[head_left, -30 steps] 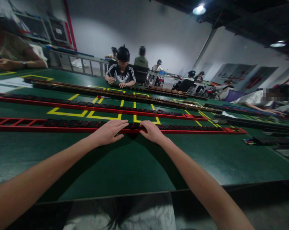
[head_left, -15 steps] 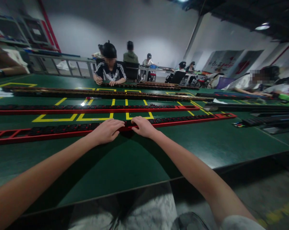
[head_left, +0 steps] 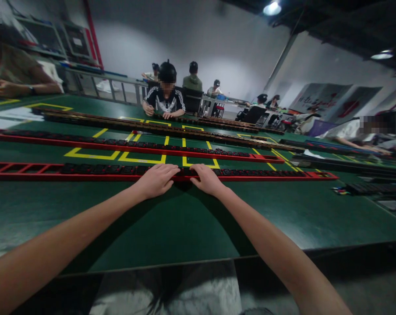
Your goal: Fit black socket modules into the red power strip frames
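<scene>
Left hand (head_left: 157, 180) and right hand (head_left: 208, 180) arch over the lower red rail (head_left: 266, 178) mid-frame, seemingly steadying its black pieces (head_left: 99, 169); can't tell if pinching.

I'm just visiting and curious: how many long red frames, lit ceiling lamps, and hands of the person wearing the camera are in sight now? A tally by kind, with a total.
Long red frames: 2
Lit ceiling lamps: 2
Camera wearer's hands: 2
Total: 6
</scene>
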`<state>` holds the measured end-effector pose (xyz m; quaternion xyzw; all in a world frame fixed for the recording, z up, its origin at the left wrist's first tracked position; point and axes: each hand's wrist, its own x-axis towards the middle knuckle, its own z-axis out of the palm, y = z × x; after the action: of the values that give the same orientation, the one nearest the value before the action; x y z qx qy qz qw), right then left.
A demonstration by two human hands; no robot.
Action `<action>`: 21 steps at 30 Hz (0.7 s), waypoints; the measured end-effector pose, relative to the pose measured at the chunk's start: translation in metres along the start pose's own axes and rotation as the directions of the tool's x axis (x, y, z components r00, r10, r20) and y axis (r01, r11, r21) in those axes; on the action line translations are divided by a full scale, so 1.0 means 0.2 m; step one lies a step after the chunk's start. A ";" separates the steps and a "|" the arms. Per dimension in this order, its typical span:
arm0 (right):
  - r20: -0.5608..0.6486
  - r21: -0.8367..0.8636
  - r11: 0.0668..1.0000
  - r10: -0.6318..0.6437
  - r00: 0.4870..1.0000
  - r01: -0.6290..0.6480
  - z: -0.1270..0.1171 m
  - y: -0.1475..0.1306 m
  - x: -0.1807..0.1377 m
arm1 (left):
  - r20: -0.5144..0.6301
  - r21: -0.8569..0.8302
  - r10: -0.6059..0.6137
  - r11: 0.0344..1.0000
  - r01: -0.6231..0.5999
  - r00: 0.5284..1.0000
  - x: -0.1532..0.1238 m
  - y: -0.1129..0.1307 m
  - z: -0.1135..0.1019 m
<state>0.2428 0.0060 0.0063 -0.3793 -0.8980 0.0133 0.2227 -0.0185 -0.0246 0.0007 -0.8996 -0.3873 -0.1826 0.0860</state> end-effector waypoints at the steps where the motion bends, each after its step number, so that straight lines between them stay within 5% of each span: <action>1: 0.006 0.000 1.000 -0.011 1.000 0.011 0.00 0.00 0.00 | -0.011 0.008 -0.033 0.999 0.033 0.999 0.00 -0.01 -0.01; 8: 0.032 0.003 1.000 -0.029 0.999 0.029 -0.03 0.00 0.00 | 0.099 0.104 -0.278 0.958 0.268 0.955 -0.01 -0.12 -0.08; 21: 0.096 -0.051 0.999 0.020 0.995 -0.015 -0.07 -0.04 0.00 | 0.184 0.060 -0.307 0.952 0.301 0.934 -0.02 -0.17 -0.06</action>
<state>0.2437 -0.0013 0.0195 -0.3917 -0.9043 0.0108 0.1694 -0.0490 -0.0090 0.0110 -0.8407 -0.5310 -0.1005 0.0330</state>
